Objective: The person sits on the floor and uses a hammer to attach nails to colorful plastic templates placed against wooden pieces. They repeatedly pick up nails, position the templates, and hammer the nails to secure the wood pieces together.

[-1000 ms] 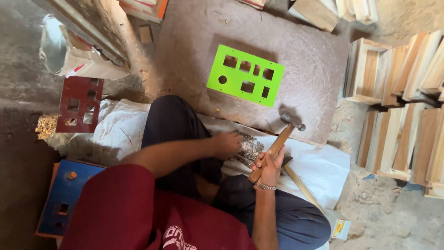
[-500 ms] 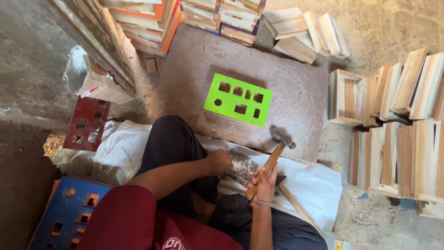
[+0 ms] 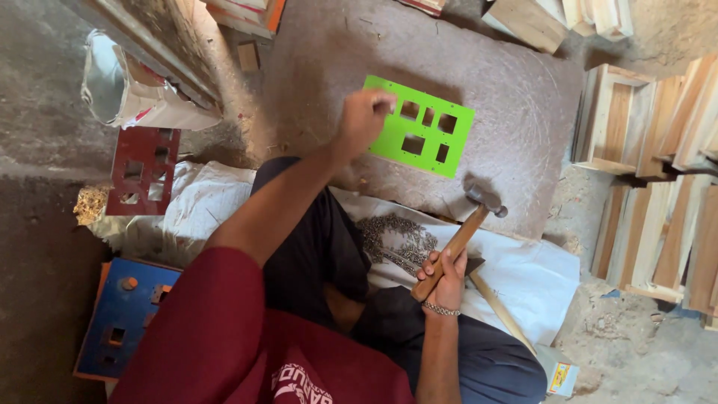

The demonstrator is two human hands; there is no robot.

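1. Though thin, the green panel (image 3: 422, 135) with square cut-outs looks stiff and light; it lies flat on the brown board (image 3: 508, 97), best taken by an edge.
2. Just under the right hand (image 3: 446, 275), whose grip is clamped on its wooden handle, the hammer (image 3: 462, 238) looks head-heavy.
3. Outstretched, the left hand (image 3: 364, 120) has its grip pinched together at the panel's near corner; what it pinches I cannot tell.

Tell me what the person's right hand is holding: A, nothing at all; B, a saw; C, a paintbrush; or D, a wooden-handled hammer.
D: the right hand grips the wooden handle of a hammer with its metal head raised over the brown board, while the left hand reaches to the green panel.
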